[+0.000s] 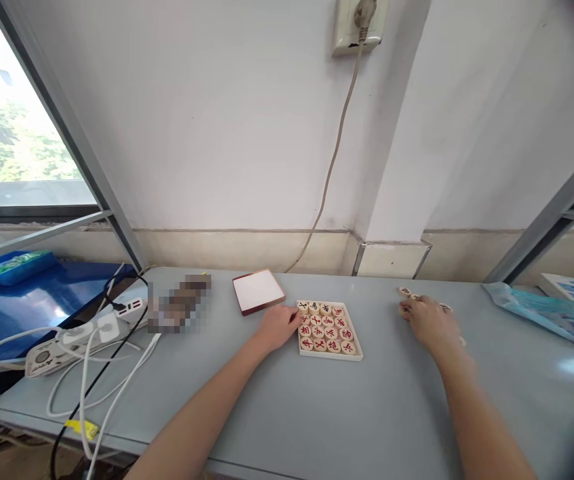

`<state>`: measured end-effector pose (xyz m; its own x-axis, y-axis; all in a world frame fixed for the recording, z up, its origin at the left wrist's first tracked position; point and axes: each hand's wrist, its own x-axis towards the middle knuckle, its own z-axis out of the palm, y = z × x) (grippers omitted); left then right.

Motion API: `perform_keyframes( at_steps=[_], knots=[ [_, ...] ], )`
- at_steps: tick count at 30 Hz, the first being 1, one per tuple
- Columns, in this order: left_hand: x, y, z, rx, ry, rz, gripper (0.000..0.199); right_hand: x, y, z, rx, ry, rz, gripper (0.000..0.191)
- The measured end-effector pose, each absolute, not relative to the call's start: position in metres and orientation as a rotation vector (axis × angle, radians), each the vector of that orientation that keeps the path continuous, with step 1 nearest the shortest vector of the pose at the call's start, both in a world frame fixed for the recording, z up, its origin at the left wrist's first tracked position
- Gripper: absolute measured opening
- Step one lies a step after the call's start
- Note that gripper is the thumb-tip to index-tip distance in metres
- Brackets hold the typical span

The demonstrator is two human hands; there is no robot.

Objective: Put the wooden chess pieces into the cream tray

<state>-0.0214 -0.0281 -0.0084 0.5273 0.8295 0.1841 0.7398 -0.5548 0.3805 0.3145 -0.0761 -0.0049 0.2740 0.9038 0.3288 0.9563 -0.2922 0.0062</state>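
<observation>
Round wooden Chinese chess pieces, with red and a few dark characters, lie in rows inside a shallow white box on the grey table. At the box's upper left side is my left hand, its fingers curled and closed on the edge. My right hand reaches down over loose pieces to the right, fingers bent and closed at one Chinese chess piece, which they partly cover. Another loose piece lies just beyond the fingertips, and a few more show around that hand.
A box lid, white inside with a dark red rim, lies behind my left hand. On the left are a power strip, tangled cables and a pixelated item. Blue plastic packaging lies at the right. Behind the table stands a wall.
</observation>
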Motion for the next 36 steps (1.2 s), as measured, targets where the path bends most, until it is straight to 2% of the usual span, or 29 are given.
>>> perform_keyframes(
  at_steps=[2, 8, 12, 18, 22, 24, 28, 31, 36],
  knots=[
    [-0.021, -0.028, -0.009, 2.513, 1.314, 0.508, 0.037, 0.301, -0.078, 0.005, -2.271, -1.760, -0.397, 0.023],
    [-0.021, -0.028, -0.009, 2.509, 1.309, 0.506, 0.038, 0.237, -0.073, 0.022, -1.782, -1.997, -0.096, 0.035],
    [-0.021, -0.029, -0.009, 2.514, 1.311, 0.497, 0.038, 0.214, -0.071, 0.016, -1.721, -2.126, -0.115, 0.031],
    [-0.021, -0.027, -0.010, 2.529, 1.311, 0.497, 0.038, 0.210, -0.073, 0.011, -1.766, -2.140, -0.150, 0.032],
    [-0.021, -0.028, -0.009, 2.532, 1.311, 0.499, 0.038, 0.216, -0.065, 0.001, -1.780, -1.958, -0.043, 0.062],
    [-0.020, -0.030, -0.008, 2.530, 1.326, 0.491, 0.037, 0.228, -0.058, -0.009, -1.914, -1.743, -0.120, 0.069],
    [-0.020, -0.033, -0.004, 2.505, 1.344, 0.453, 0.036, 0.257, -0.052, -0.025, -2.221, -1.479, -0.481, 0.059],
    [-0.020, -0.034, -0.002, 2.495, 1.351, 0.442, 0.037, 0.269, -0.054, -0.030, -2.255, -1.419, -0.657, 0.056],
    [-0.020, -0.034, -0.001, 2.532, 1.354, 0.443, 0.035, 0.283, -0.054, -0.036, -2.325, -1.506, -0.514, 0.057]
  ],
)
